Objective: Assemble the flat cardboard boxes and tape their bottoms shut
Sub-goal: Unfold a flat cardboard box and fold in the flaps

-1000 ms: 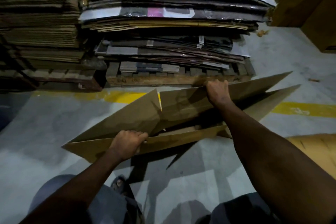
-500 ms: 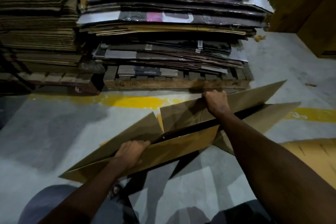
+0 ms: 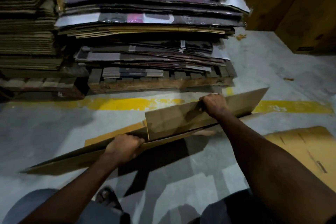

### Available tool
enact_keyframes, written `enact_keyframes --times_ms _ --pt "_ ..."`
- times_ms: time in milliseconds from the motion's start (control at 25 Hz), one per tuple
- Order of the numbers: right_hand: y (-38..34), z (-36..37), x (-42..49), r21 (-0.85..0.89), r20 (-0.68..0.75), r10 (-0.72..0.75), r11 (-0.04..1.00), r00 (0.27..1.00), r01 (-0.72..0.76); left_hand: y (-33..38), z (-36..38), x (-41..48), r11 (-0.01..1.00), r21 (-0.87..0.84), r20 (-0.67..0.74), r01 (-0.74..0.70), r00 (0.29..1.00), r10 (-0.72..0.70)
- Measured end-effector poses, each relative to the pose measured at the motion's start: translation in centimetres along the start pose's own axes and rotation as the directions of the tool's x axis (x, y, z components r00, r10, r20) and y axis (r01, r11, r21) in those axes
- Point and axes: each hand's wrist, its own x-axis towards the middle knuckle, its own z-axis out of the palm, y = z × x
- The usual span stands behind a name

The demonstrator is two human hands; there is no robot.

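A brown cardboard box (image 3: 169,123) stands on edge on the grey floor in front of me, nearly folded flat, its flaps running from lower left to upper right. My left hand (image 3: 123,146) grips the near panel's top edge at the left. My right hand (image 3: 213,103) grips the far panel's top edge further right. A narrow dark gap shows between the two panels.
A wooden pallet (image 3: 160,83) stacked with flat cartons (image 3: 149,29) stands just beyond the yellow floor line (image 3: 120,103). Another stack of flat cardboard (image 3: 27,29) is at far left. Yellow boxes (image 3: 300,9) stand upper right. A flat cardboard sheet (image 3: 309,149) lies on the floor at right.
The box has closed from a wide-open diamond to nearly flat, and it has dropped lower and further from the pallet. Both hands kept their grips on its top edges.
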Motion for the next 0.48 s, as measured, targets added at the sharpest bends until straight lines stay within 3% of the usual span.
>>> enact_keyframes --times_ms 120,360,480 --pt "-0.7 -0.8 0.6 0.033 -0.085 0.054 0.998 0.995 -0.051 0.6 -0.6 -1.1 0.983 0.138 0.102 -0.121 0.989 0.107" --pt "-8.6 -3.6 3.0 0.119 -0.143 0.016 0.993 0.990 0.001 5.9 -0.6 -1.3 0.898 0.091 0.097 -0.432 0.901 0.423" --pt "-9.5 -1.7 3.5 0.148 -0.096 0.023 0.989 0.995 -0.009 6.2 1.0 -1.2 0.902 0.097 0.070 -0.421 0.907 0.415"
